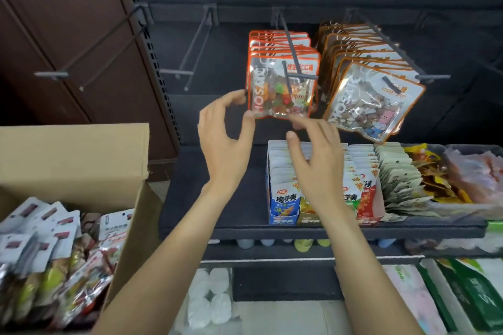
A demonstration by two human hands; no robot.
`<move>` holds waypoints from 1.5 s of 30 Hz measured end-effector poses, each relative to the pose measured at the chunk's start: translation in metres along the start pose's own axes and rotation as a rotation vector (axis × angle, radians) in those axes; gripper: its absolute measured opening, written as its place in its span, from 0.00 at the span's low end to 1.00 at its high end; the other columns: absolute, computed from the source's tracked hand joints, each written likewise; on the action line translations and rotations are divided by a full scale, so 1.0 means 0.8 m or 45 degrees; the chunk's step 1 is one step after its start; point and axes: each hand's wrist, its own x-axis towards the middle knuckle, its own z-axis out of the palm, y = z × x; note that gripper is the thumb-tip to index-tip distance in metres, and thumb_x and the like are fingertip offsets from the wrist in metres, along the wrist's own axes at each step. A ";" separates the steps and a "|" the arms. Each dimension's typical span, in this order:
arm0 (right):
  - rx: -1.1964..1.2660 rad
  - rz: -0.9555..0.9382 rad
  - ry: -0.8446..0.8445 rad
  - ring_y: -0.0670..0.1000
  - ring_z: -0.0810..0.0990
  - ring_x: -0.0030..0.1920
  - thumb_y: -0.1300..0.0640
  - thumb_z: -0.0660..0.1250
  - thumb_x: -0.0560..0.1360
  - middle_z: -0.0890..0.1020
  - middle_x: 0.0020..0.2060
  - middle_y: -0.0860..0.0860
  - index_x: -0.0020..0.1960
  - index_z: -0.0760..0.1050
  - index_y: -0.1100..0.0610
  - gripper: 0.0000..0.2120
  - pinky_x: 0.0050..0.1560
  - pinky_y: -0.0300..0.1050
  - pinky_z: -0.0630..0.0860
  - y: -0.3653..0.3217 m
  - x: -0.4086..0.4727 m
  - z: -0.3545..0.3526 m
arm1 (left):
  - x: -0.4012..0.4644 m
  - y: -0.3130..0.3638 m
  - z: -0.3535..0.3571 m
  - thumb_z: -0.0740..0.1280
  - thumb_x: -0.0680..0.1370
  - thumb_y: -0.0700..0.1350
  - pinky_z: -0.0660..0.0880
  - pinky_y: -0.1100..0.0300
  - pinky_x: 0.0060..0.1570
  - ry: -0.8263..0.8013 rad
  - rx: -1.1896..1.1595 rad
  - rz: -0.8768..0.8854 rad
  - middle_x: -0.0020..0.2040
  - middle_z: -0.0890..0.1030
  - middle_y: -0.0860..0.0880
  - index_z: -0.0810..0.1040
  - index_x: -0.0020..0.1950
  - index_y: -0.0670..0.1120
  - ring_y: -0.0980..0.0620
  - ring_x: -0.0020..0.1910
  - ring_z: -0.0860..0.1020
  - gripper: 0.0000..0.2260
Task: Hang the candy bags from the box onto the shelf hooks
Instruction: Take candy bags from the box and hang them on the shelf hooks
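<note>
Two bare hands were at the front orange-edged clear candy bag (283, 87), which hung on a dark metal shelf hook (289, 43). Our left hand (226, 133) pinched its lower left corner; our right hand (315, 149) had relaxed fingers at the bottom edge, gripping nothing we could see. We judged the hanging step nearly done, with only seating or straightening left. Next we would need another bag from the open brown cardboard box (81, 160). The bag read "MOSAIC"; the neighbouring brown-edged bag (373, 106) read "STONE", the rest blurred.
</note>
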 end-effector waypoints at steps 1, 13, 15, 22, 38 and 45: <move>0.054 -0.009 0.017 0.52 0.75 0.56 0.54 0.60 0.79 0.80 0.52 0.51 0.59 0.78 0.57 0.14 0.56 0.37 0.67 -0.004 -0.009 -0.001 | -0.012 0.003 -0.013 0.63 0.77 0.46 0.69 0.50 0.61 0.025 0.003 0.001 0.52 0.80 0.57 0.76 0.58 0.51 0.58 0.56 0.74 0.10; 0.153 -0.391 -0.703 0.50 0.78 0.52 0.57 0.62 0.78 0.80 0.53 0.49 0.58 0.78 0.55 0.12 0.50 0.43 0.75 -0.078 -0.152 0.102 | -0.150 -0.083 -0.309 0.64 0.73 0.51 0.73 0.60 0.34 -0.509 1.015 -0.174 0.44 0.82 0.54 0.77 0.58 0.52 0.48 0.42 0.80 0.14; 0.158 -0.409 -0.873 0.49 0.79 0.49 0.58 0.63 0.77 0.80 0.51 0.47 0.56 0.79 0.53 0.10 0.43 0.42 0.76 -0.105 -0.169 0.128 | -0.167 -0.105 -0.364 0.66 0.72 0.51 0.74 0.57 0.36 -0.538 1.088 -0.364 0.48 0.83 0.52 0.78 0.59 0.52 0.46 0.45 0.80 0.16; 0.211 -0.347 -1.185 0.48 0.80 0.51 0.57 0.64 0.78 0.81 0.53 0.45 0.57 0.79 0.51 0.09 0.44 0.46 0.78 -0.220 -0.200 0.245 | -0.148 -0.218 -0.519 0.70 0.73 0.46 0.76 0.53 0.44 -0.537 1.035 -0.646 0.51 0.82 0.47 0.81 0.58 0.47 0.43 0.48 0.80 0.13; -0.672 0.262 -2.140 0.61 0.47 0.77 0.37 0.76 0.64 0.46 0.78 0.54 0.79 0.37 0.48 0.60 0.73 0.62 0.55 -0.248 -0.234 0.444 | -0.074 -0.399 -0.521 0.69 0.74 0.57 0.64 0.50 0.65 -1.426 0.832 -0.218 0.67 0.71 0.47 0.68 0.72 0.49 0.44 0.67 0.66 0.29; -0.849 0.308 -2.021 0.63 0.56 0.73 0.36 0.77 0.62 0.56 0.74 0.58 0.78 0.47 0.54 0.58 0.72 0.59 0.58 -0.248 -0.240 0.448 | -0.095 -0.408 -0.475 0.64 0.70 0.70 0.56 0.48 0.69 -1.744 1.113 -0.074 0.73 0.61 0.46 0.54 0.78 0.47 0.44 0.70 0.58 0.45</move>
